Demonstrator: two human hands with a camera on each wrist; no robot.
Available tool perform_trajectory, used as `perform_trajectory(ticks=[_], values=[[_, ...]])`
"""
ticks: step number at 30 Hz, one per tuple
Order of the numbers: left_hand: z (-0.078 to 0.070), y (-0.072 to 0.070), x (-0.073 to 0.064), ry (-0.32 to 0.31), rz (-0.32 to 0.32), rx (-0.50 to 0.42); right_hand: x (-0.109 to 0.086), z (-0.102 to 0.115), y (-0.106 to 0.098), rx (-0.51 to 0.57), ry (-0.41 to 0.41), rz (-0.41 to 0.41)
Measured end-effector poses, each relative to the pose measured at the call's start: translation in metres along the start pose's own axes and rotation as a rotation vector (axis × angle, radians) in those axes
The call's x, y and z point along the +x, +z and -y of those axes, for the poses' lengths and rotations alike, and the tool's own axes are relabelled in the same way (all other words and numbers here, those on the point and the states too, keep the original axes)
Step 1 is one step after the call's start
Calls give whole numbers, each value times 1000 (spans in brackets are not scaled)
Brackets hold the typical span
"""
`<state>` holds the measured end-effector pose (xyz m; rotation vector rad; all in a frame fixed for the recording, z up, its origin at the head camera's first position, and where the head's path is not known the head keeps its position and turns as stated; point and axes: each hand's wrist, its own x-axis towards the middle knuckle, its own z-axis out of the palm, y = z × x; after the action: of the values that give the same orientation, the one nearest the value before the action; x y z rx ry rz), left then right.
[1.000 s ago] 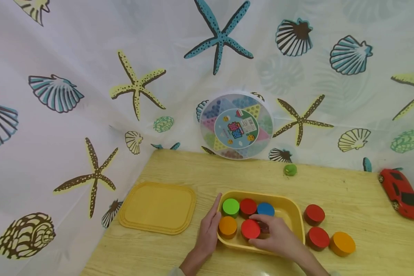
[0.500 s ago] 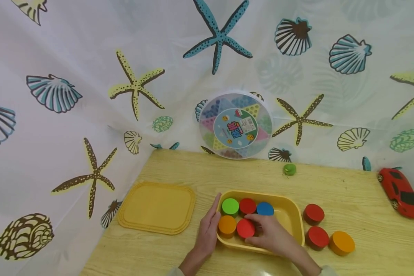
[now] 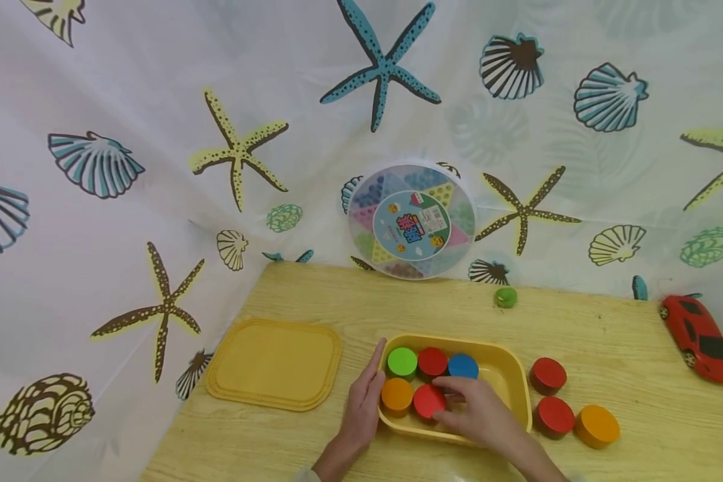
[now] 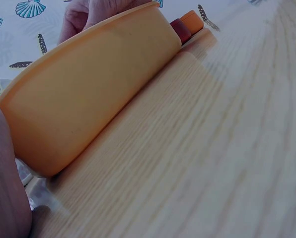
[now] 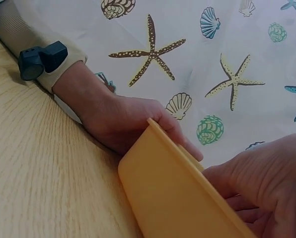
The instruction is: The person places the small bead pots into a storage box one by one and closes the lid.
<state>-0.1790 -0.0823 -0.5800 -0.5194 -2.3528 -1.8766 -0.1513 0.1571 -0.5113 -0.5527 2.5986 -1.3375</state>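
A yellow plastic box (image 3: pixel 509 381) stands on the table. My left hand (image 3: pixel 361 408) rests with straight fingers along its left end, seen also in the right wrist view. Inside, a green round block (image 3: pixel 402 361), a dark red one (image 3: pixel 432 361) and a blue one (image 3: pixel 463 365) form the back row. An orange round block (image 3: pixel 397 395) and a bright red round block (image 3: pixel 429 402) sit in front. My right hand (image 3: pixel 478 408) reaches over the box's front rim, thumb and index fingertips loosely at the red block's right edge. In the right wrist view, the rim hides its fingertips.
Right of the box lie two red round blocks (image 3: pixel 548 375) and an orange one (image 3: pixel 598 426). A yellow lid (image 3: pixel 274 363) lies left. Behind are a small green object (image 3: pixel 506 297), a round game board (image 3: pixel 412 221) against the curtain and a red toy car (image 3: pixel 701 338).
My right hand moved left with the red block, setting it beside the orange one, then drew back slightly right while the block stayed. My left hand kept its place.
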Motion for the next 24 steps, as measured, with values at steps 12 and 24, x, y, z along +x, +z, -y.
perform_trajectory(ticks=[12, 24], values=[[-1, 0, -1, -2, 4, -14, -42, -6, -37, -77, -23, -352], [-1, 0, 0, 8, 4, -16, -71, -35, -85, -206, 53, -617]])
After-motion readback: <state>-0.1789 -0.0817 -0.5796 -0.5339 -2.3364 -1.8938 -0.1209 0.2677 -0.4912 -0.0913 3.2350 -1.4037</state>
